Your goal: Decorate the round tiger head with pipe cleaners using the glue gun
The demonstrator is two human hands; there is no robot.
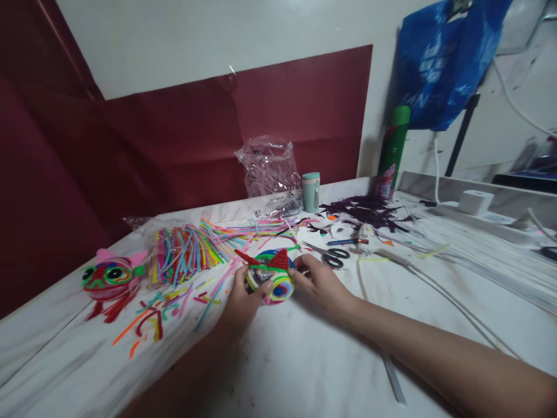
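Observation:
A round craft figure (282,289), wound with coloured pipe cleaners and topped by red pointed pieces, is between my two hands just above or on the white table. My left hand (243,296) grips its left side, with the thumb across the front. On the other side, the bent fingers of my right hand (319,280) hold its edge near a red point. The fingertips behind it are hidden. Scissors (333,254) with dark handles lie beyond my right hand. To the left stands a pink and red pipe-cleaner figure (112,277) with black eyes.
Bundled pipe cleaners (185,252) and cut pieces (152,322) lie on the left. Behind are a clear plastic bag (272,174), a mint cup (310,194) and dark purple strips (365,210). A glue gun (364,234) and cables (444,296) lie right.

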